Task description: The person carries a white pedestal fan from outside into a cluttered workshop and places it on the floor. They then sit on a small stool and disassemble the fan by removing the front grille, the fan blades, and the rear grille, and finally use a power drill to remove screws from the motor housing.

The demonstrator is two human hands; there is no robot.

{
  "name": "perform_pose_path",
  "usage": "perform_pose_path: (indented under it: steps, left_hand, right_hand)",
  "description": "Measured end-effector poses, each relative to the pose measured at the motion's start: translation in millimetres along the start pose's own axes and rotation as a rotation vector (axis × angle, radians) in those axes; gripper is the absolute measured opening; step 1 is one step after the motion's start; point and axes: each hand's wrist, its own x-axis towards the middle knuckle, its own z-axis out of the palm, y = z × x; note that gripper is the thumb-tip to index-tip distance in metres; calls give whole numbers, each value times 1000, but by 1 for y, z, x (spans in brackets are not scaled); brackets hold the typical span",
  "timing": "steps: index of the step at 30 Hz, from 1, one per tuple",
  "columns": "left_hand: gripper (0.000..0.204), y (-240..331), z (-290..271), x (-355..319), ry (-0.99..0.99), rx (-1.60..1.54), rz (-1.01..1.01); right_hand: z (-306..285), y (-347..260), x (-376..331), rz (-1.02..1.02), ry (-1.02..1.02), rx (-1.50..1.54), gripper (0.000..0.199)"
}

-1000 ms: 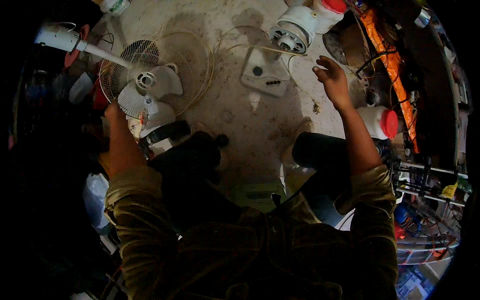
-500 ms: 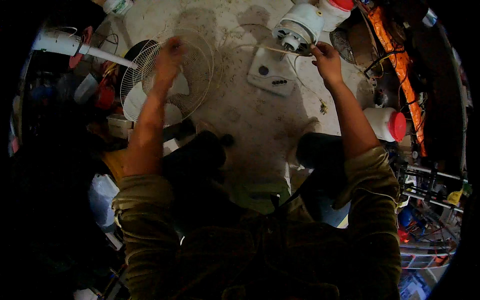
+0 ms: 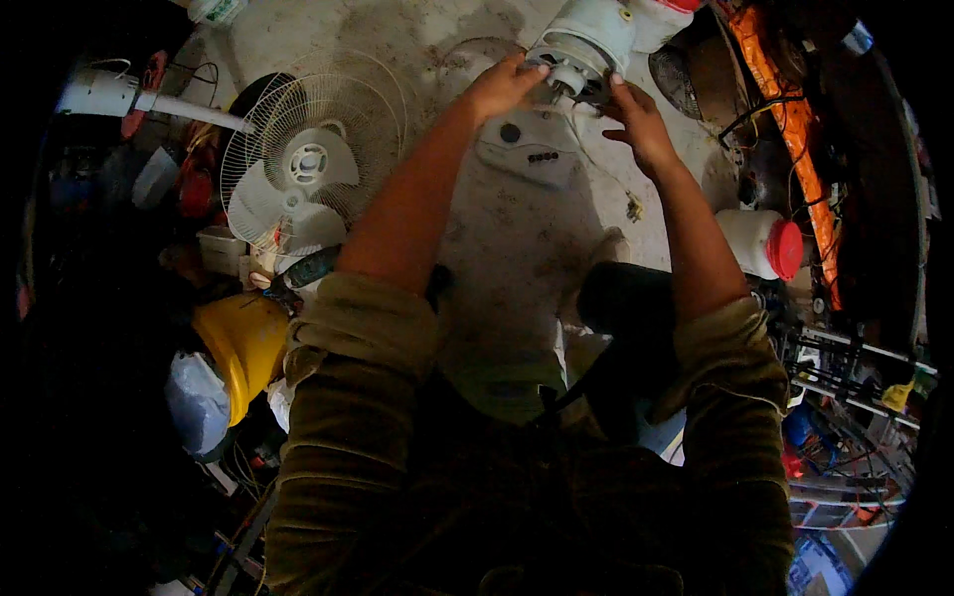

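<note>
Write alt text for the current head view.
A person's left hand and right hand touch the front of a pale fan motor housing above a pale base on a dirty floor. A wire grille and fan blades are at left; a red-lidded jar is at right.

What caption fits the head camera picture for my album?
Left hand and right hand at a fan motor, with white fan blades off to the left.
</note>
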Motion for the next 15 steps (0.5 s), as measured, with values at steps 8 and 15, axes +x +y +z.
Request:
perform_pose_path:
  steps: [8, 15]
  left_hand:
    - [76, -3, -13, -2, 42, 162, 111]
    - [61, 2, 2, 2, 296, 313, 213]
  right_hand:
    - [19, -4, 11, -137, 115, -19, 81]
    - [24, 3, 12, -154, 133, 114, 65]
